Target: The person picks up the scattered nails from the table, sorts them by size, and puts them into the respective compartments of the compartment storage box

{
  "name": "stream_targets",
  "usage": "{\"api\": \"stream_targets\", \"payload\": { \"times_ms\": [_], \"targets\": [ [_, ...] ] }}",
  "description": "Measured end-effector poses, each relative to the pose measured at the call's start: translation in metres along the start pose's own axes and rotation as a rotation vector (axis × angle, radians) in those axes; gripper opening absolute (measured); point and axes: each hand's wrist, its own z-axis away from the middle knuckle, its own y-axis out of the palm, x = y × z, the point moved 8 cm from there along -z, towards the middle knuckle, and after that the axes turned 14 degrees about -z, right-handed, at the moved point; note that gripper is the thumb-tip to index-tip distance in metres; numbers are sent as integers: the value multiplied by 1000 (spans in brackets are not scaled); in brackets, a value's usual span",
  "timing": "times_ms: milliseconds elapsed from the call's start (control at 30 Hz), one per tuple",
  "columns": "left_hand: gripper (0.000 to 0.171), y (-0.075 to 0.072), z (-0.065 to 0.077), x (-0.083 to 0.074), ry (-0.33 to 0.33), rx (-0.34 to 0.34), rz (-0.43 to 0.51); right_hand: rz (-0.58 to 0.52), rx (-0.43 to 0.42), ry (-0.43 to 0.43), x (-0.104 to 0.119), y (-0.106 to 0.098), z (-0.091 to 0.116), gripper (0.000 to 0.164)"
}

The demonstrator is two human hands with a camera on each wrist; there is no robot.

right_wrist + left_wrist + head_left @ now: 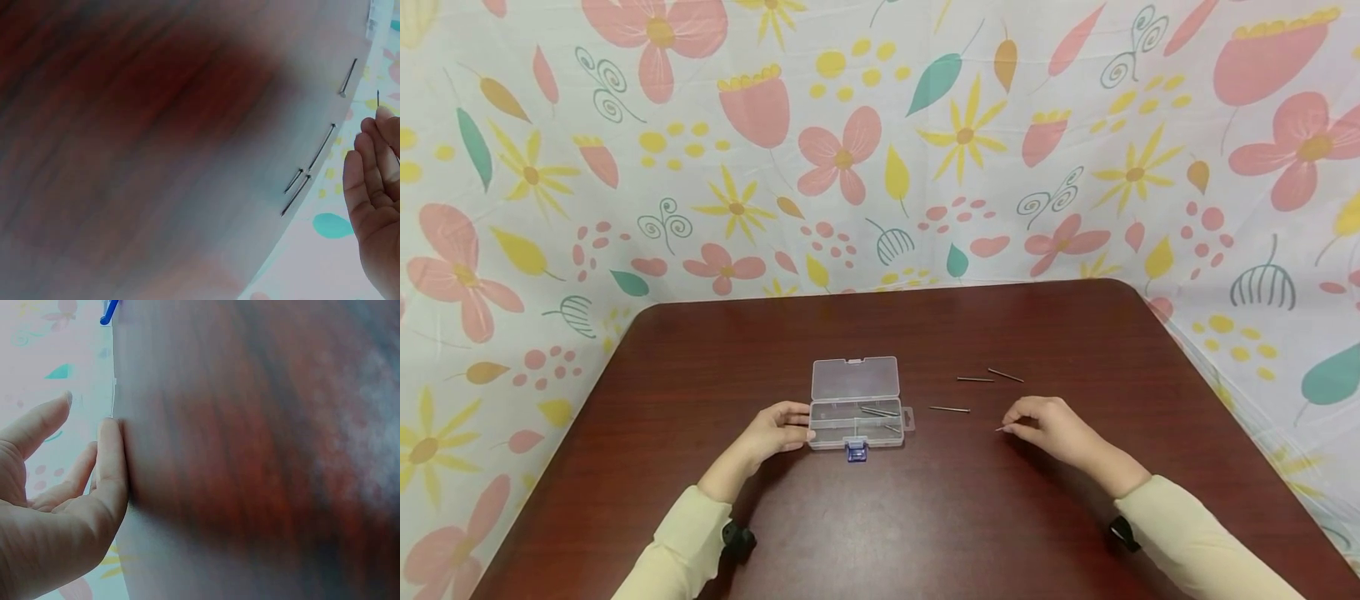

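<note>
Currently your right hand (1051,425) pinches a thin nail (1000,429) between thumb and finger, its exposed end pointing left toward the open box (831,435), well apart. Your left hand (778,429), nearer, touches the box's left side, fingers loosely extended. A loose nail (950,409) lies between.

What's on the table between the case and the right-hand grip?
Head view: one nail lies between the case and the right-hand grip; two more nails lie farther back.
</note>
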Motion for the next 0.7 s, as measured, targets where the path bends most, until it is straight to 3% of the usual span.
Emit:
{"api": "stream_targets", "payload": {
  "times_ms": [367,700],
  "targets": [
    [51,-1,-1,3,10,-14,20,-37,-43,-152,18,9,-12,27],
    [51,-2,-2,3,11,-11,18,-84,-36,-201,31,25,-26,23]
  ]
}}
